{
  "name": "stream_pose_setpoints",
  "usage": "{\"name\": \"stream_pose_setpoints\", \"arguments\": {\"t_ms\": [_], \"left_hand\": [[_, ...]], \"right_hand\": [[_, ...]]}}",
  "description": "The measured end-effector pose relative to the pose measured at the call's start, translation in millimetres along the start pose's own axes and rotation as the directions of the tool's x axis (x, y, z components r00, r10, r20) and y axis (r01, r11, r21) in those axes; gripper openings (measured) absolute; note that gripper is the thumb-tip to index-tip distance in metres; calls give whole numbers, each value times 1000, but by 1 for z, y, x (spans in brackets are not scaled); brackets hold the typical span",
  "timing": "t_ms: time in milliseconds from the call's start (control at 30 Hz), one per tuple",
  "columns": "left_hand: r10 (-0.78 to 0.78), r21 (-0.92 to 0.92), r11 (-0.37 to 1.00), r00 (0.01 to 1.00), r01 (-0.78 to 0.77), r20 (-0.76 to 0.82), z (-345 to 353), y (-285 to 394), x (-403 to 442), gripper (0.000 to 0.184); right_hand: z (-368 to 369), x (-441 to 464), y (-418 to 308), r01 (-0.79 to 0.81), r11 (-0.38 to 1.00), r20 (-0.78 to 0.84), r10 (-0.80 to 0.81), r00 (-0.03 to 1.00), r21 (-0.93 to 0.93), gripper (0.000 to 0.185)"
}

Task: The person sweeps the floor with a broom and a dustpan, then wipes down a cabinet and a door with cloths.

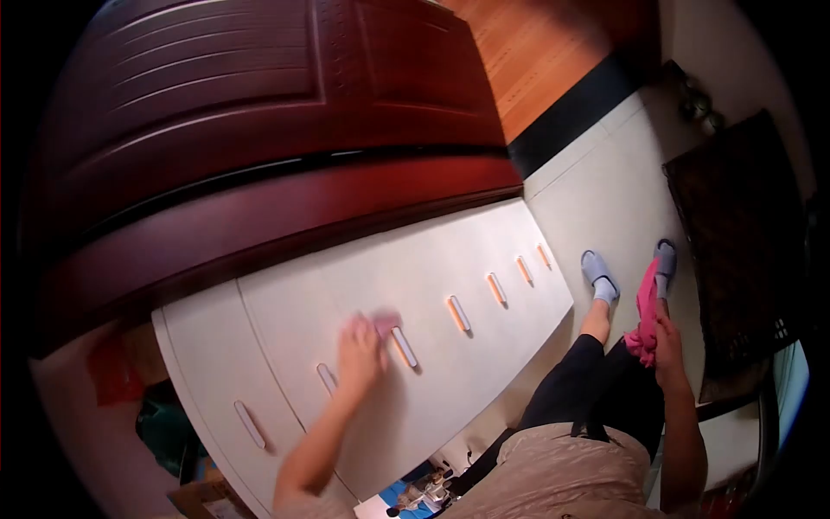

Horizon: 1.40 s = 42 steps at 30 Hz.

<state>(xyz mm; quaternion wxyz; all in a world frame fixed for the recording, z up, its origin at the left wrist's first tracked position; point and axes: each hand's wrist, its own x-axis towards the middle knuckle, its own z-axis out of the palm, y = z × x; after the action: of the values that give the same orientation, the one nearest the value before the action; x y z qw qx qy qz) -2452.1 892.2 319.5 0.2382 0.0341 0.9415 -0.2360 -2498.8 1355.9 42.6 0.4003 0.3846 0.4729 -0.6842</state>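
Note:
My left hand (360, 353) is closed on a dull pink cloth (386, 323), held against the front of a white cabinet (372, 268). Motion blurs both the fingers and this cloth. Right by the hand is a white handle with an orange side (404, 347). On the other side, my right hand (668, 350) hangs by my leg, wrapped round a bright pink cloth (646, 310). That cloth dangles in loose folds towards my foot.
Several more handles (458, 314) line the cabinet front. A dark red panelled door (285, 130) adjoins the cabinet. A dark mat (735, 251) lies right of my slippers (598, 272). A cardboard box (210, 500) and a dark green bag (162, 424) are at lower left.

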Motion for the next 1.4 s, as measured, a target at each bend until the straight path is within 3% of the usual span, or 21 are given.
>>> {"name": "stream_pose_setpoints", "arguments": {"t_ms": [100,167,267,367,467,500,567,600,700,767,800,867,933,967,1033,1067,1167,1200,1233,1300,1400], "left_hand": [[17,-39,999,973,-8,231,37,72,-83,44],[116,-194,980,941,-55,318,67,96,-121,46],[384,-240,920,837,-310,390,97,123,-112,46],[440,-117,895,813,-430,382,143,122,-52,44],[203,25,973,903,-229,378,147,66,48,35],[119,115,983,972,-144,200,149,38,76,34],[81,277,955,990,-110,115,120,-2,149,36],[139,361,925,990,-120,-26,132,-28,177,35],[53,179,981,991,-74,124,176,-40,244,33],[-2,169,985,986,-27,164,215,-19,260,35],[95,272,957,995,-101,36,241,-8,258,40],[172,38,984,982,-176,80,285,37,224,48],[274,147,940,937,-309,217,293,104,159,50],[201,206,946,952,-249,230,299,143,120,51],[319,13,933,843,-360,433,293,205,44,52],[417,-103,888,691,-448,590,298,231,14,50],[547,-206,810,580,-549,603,309,256,7,46],[536,-250,823,552,-509,639,323,254,31,46],[522,-294,837,510,-462,684,336,250,44,46],[493,-183,855,654,-484,573,374,243,92,46],[428,-88,873,667,-479,610,408,272,104,47]], "right_hand": [[-12,14,20,-18,999,20,17,1000,38,25],[-11,17,21,-40,998,27,39,999,53,24],[0,18,17,-78,996,3,78,997,44,23],[16,13,11,-33,997,-55,37,998,73,23],[2,24,35,-23,1000,-25,23,999,-9,24],[1,25,37,-5,1000,-29,4,1000,-17,25],[9,21,31,-74,996,-72,71,995,-42,25],[9,23,40,-109,994,-16,109,994,-25,25],[18,32,76,-125,991,-6,126,992,53,25],[19,34,97,-64,998,22,64,998,-15,26],[23,32,88,-108,994,22,108,994,-3,27],[22,35,97,-188,982,34,189,981,-10,28],[31,38,99,-270,962,50,267,962,43,29],[34,39,102,-274,961,44,272,961,50,29],[32,45,109,-267,962,110,261,959,48,29],[33,47,112,-224,974,84,224,971,1,29],[30,51,105,-107,976,21,113,993,-190,23],[34,47,74,-295,951,33,299,954,-93,24],[27,43,71,-320,942,28,324,946,-100,24],[13,55,67,-343,939,14,344,939,-41,24],[-11,61,98,-243,969,-87,239,967,-42,24]]}}
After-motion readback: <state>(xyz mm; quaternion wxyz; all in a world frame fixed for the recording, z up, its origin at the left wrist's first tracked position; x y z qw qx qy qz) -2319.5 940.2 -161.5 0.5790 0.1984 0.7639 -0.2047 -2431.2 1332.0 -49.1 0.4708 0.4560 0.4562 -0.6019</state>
